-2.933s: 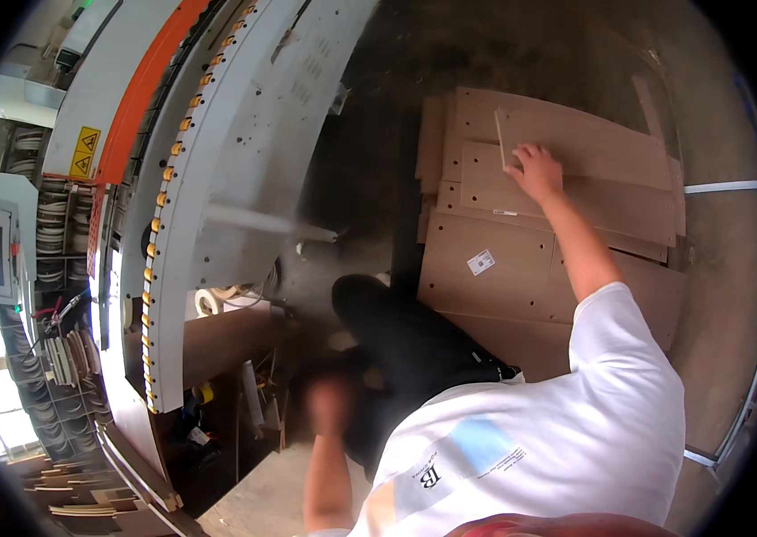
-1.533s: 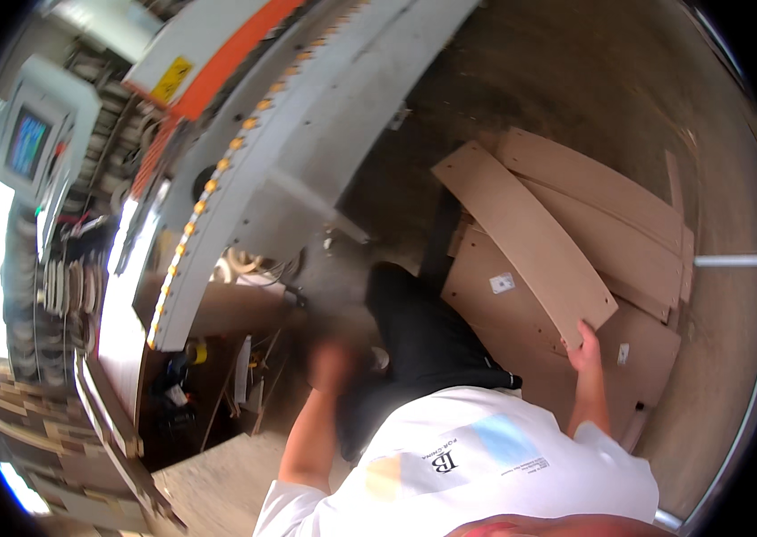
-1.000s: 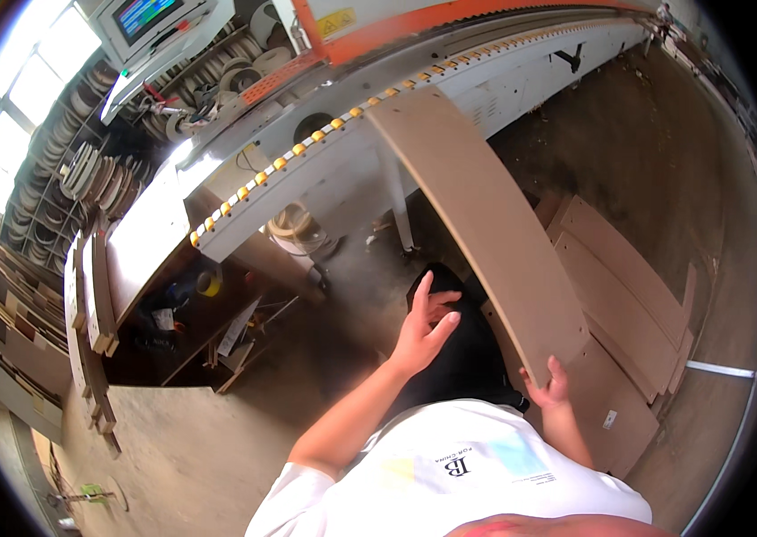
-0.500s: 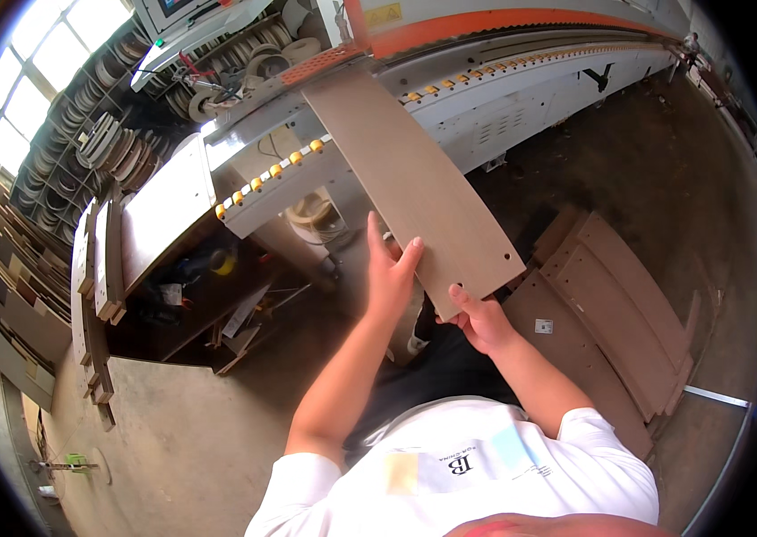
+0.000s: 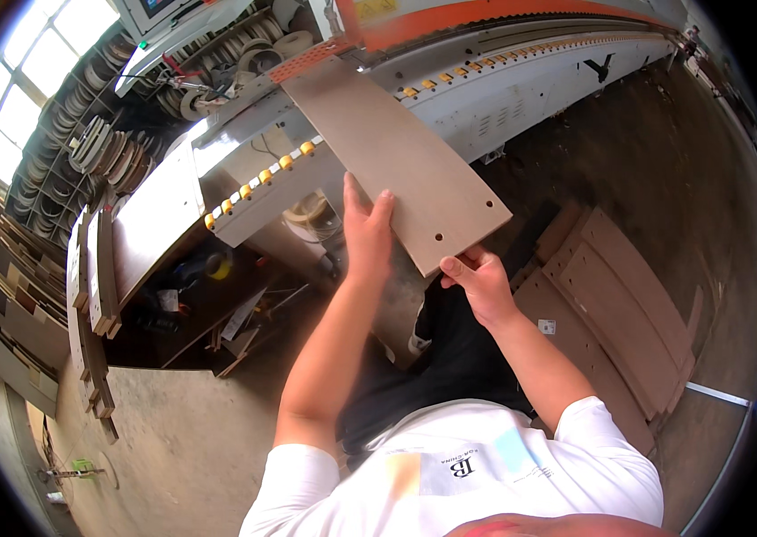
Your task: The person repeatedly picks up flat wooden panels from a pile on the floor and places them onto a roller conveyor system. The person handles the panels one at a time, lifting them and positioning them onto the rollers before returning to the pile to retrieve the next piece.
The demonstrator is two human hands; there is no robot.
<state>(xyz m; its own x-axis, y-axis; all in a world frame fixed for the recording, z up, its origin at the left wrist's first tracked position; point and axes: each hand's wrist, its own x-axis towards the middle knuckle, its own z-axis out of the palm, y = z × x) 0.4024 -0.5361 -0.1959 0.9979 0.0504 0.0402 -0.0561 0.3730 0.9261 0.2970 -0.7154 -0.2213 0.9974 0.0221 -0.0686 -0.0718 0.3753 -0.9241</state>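
A long grey-brown board [image 5: 396,157] spans from the machine's bed toward me, its far end resting at the orange perforated guard. Two dark holes show near its close end. My left hand [image 5: 367,224] grips the board's left long edge, thumb on top and fingers reaching along the side. At the near end, my right hand [image 5: 480,282] is closed on the edge, thumb above and fingers partly hidden underneath.
The long machine [image 5: 521,98] has a row of yellow rollers [image 5: 266,177] along its front. A stack of brown panels [image 5: 611,304] lies low at the right. To the left stand a wooden bench [image 5: 159,210] with narrow boards and a rack of edging rolls [image 5: 105,148].
The board has moved away from me and slightly left, further onto the machine, with both hands following it. My right hand has shifted its grip on the near end.
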